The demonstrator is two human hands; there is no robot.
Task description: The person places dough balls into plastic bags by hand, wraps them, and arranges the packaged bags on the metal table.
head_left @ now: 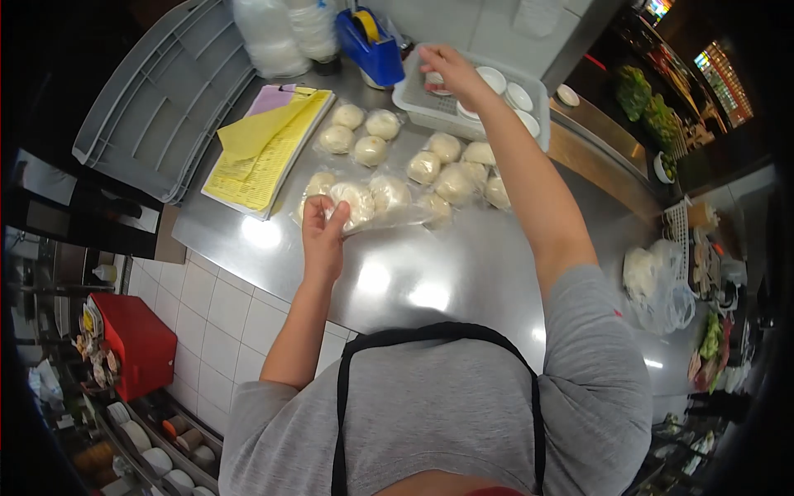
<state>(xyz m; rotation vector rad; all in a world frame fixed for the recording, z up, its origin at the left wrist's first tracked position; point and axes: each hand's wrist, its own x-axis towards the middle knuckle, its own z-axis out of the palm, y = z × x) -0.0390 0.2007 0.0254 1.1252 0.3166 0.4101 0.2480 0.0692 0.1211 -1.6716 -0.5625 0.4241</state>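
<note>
My left hand [324, 236] is closed on the near edge of a clear plastic bag [397, 218] holding several pale round dough balls [354, 204]. Thumb and fingers pinch the film, and the bag rests low over the steel table. My right hand [451, 70] reaches far forward, above the left end of a white plastic basket [473, 126]. Its fingers are bent and apart, with nothing visible in them. Just left of that hand is a blue tape dispenser [370, 51] with a yellow roll.
More bagged dough balls [360, 132] [455, 182] lie on the steel table [364, 281]. Yellow papers [265, 157] are stacked at left, beside a grey crate [157, 99]. Small white dishes [518, 97] sit in the basket. Stacked plastic containers [273, 37] stand behind.
</note>
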